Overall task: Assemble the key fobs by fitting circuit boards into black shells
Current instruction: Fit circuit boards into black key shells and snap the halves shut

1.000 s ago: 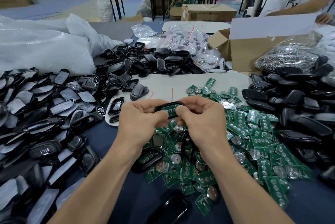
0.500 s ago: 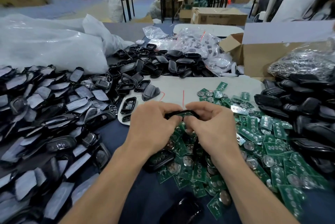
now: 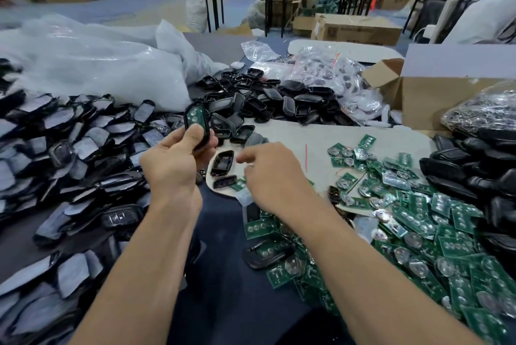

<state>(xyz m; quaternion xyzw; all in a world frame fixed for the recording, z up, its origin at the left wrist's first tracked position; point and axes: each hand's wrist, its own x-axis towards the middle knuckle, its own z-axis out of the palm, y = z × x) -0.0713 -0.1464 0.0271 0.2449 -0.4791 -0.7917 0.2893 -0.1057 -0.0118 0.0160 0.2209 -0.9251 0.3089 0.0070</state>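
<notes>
My left hand (image 3: 176,160) grips a black shell (image 3: 195,118) with a green circuit board seated in it, held upright above the table at centre left. To its right my right hand (image 3: 268,171) hovers with loosely curled fingers and holds nothing. Just past that hand's fingertips two empty black shells (image 3: 222,163) lie on a pale board (image 3: 301,138). A heap of green circuit boards (image 3: 405,219) with round cells spreads over the right side. One black shell with a board in it (image 3: 265,256) lies near my right forearm.
Black covers with grey film (image 3: 69,149) are piled at the left. More empty shells (image 3: 273,99) lie at the back centre, and closed black fobs (image 3: 474,171) at the right. White plastic bags (image 3: 92,65) and an open cardboard box (image 3: 424,99) stand behind.
Both hands held the shell together before. Now my right hand has let go and drawn right, while my left hand has lifted the shell up and leftward, its board facing me.
</notes>
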